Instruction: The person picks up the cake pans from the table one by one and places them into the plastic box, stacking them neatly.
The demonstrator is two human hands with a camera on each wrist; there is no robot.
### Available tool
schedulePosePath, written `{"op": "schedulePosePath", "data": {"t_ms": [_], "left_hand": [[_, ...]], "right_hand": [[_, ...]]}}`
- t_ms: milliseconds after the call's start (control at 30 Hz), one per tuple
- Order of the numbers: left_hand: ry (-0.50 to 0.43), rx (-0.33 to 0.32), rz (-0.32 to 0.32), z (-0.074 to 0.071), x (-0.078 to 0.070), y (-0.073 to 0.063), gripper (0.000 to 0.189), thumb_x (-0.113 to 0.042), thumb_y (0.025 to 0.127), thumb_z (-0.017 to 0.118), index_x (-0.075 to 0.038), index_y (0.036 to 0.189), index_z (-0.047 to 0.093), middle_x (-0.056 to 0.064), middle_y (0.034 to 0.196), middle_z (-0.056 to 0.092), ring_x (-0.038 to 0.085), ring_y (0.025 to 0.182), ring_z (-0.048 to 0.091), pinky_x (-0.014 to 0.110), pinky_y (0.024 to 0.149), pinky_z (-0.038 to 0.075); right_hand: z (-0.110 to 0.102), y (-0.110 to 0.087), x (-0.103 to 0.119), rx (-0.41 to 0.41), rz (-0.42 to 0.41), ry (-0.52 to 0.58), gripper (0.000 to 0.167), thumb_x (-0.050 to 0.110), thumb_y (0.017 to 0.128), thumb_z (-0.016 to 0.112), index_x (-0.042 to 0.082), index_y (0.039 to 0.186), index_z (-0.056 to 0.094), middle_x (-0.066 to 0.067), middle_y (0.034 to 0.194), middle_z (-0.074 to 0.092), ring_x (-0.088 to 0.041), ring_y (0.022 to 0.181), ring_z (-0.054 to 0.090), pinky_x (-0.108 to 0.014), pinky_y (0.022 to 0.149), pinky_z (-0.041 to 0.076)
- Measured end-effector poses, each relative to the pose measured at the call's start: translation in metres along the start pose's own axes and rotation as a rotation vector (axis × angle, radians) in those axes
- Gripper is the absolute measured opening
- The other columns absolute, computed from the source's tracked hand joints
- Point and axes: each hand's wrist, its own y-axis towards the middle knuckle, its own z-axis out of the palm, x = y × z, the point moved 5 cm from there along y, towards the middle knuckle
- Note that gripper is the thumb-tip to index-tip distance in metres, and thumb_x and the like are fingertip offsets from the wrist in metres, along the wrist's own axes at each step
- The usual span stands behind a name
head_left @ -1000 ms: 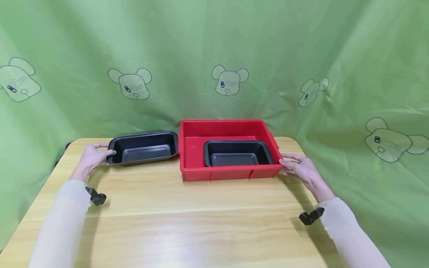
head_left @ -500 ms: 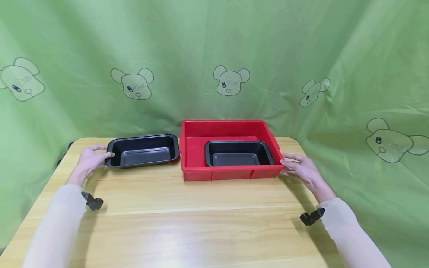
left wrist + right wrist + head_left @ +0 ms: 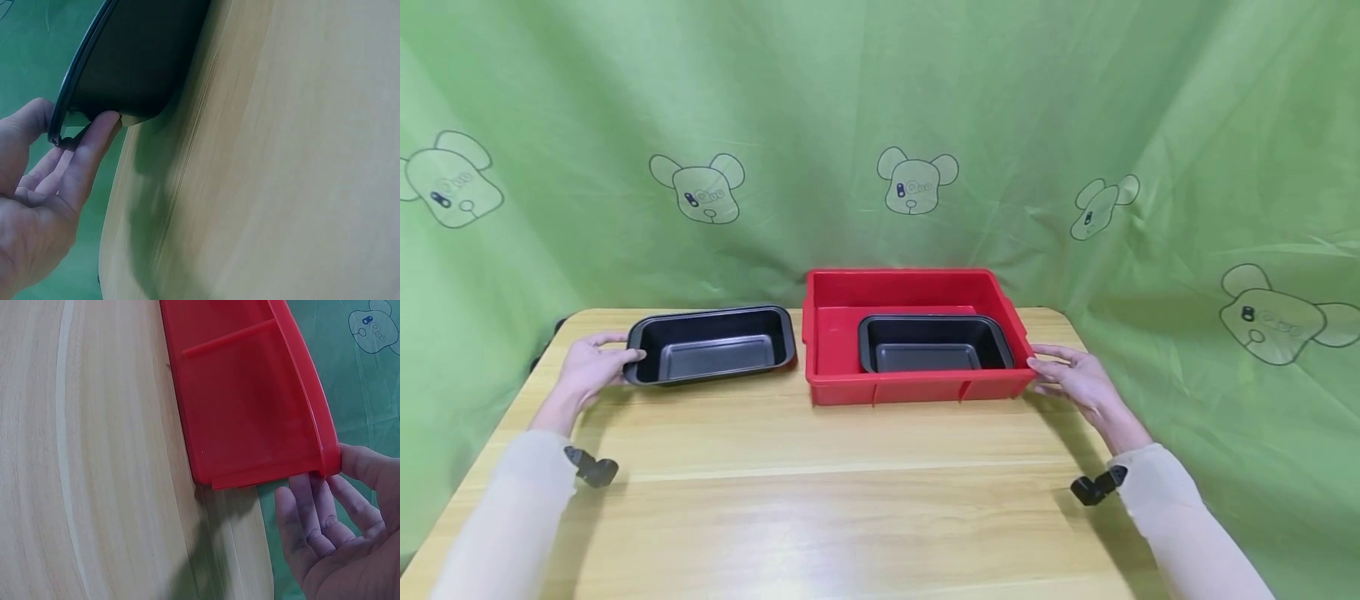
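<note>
My left hand (image 3: 585,367) pinches the left end rim of a black loaf pan (image 3: 718,357); the thumb lies on the rim and the fingers are beneath it. In the left wrist view the end wall of this loaf pan (image 3: 140,59) faces the camera. Whether its base touches the table, I cannot tell. A second black loaf pan (image 3: 936,357) sits inside a red plastic bin (image 3: 832,342), near its front right. My right hand (image 3: 1072,375) holds the bin's front right corner, thumb on the rim (image 3: 328,453) and fingers against the end wall.
The wooden table (image 3: 820,500) extends in front of the bin and the pan. A green curtain (image 3: 820,125) with printed bear heads hangs along the back and both sides of it.
My left hand has drawn its loaf pan leftward and nearer to me, widening the space between pan and bin. The right hand, bin and inner pan have stayed in place.
</note>
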Motion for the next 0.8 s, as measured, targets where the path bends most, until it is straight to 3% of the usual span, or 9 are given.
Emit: {"op": "schedulePosePath", "data": {"t_ms": [167, 267, 367, 500, 600, 800], "left_hand": [[0.012, 0.004, 0.013, -0.004, 0.003, -0.005, 0.071, -0.006, 0.099, 0.068, 0.015, 0.156, 0.029, -0.014, 0.075, 0.072, 0.005, 0.067, 0.075, 0.025, 0.069, 0.067], [0.002, 0.005, 0.025, -0.005, 0.003, -0.009, 0.064, -0.006, 0.099, 0.068, 0.015, 0.15, 0.036, -0.015, 0.075, 0.073, 0.004, 0.068, 0.075, 0.024, 0.069, 0.067], [-0.025, -0.008, 0.031, -0.007, 0.002, -0.014, 0.045, -0.006, 0.098, 0.07, 0.004, 0.137, 0.05, -0.016, 0.075, 0.073, 0.004, 0.068, 0.075, 0.023, 0.069, 0.067], [-0.096, -0.017, 0.03, -0.009, -0.001, -0.021, 0.03, -0.003, 0.096, 0.072, -0.012, 0.119, 0.054, -0.017, 0.075, 0.072, 0.004, 0.068, 0.075, 0.023, 0.067, 0.067], [-0.143, -0.032, 0.025, -0.012, -0.005, -0.027, 0.028, -0.001, 0.095, 0.072, -0.013, 0.114, 0.055, -0.016, 0.074, 0.072, 0.004, 0.067, 0.075, 0.023, 0.065, 0.066], [-0.131, -0.093, 0.005, -0.017, -0.011, -0.036, 0.029, 0.0, 0.094, 0.071, -0.014, 0.114, 0.056, -0.015, 0.072, 0.07, 0.002, 0.065, 0.074, 0.023, 0.064, 0.066]], "right_hand": [[0.0, 0.0, 0.001, -0.007, -0.004, -0.002, 0.072, 0.018, 0.099, 0.075, -0.004, 0.158, 0.039, 0.015, 0.093, 0.08, -0.007, 0.082, 0.079, -0.028, 0.084, 0.068], [0.0, 0.0, 0.001, -0.006, -0.004, -0.002, 0.072, 0.017, 0.1, 0.074, -0.004, 0.158, 0.039, 0.014, 0.093, 0.08, -0.007, 0.083, 0.079, -0.028, 0.084, 0.068], [0.0, 0.0, 0.0, -0.003, -0.005, 0.012, 0.071, 0.016, 0.1, 0.074, -0.005, 0.158, 0.039, 0.014, 0.092, 0.08, -0.007, 0.082, 0.079, -0.029, 0.084, 0.068], [0.0, 0.0, 0.001, -0.002, -0.013, 0.016, 0.072, 0.016, 0.1, 0.073, -0.006, 0.159, 0.037, 0.014, 0.093, 0.08, -0.006, 0.082, 0.078, -0.028, 0.083, 0.068], [0.001, 0.0, 0.001, 0.001, -0.018, 0.004, 0.072, 0.017, 0.1, 0.073, -0.006, 0.159, 0.037, 0.014, 0.093, 0.08, -0.005, 0.082, 0.078, -0.027, 0.084, 0.067], [0.001, -0.002, 0.002, 0.002, -0.019, 0.022, 0.068, 0.016, 0.1, 0.074, -0.004, 0.156, 0.041, 0.013, 0.093, 0.08, -0.005, 0.082, 0.078, -0.028, 0.084, 0.067]]}}
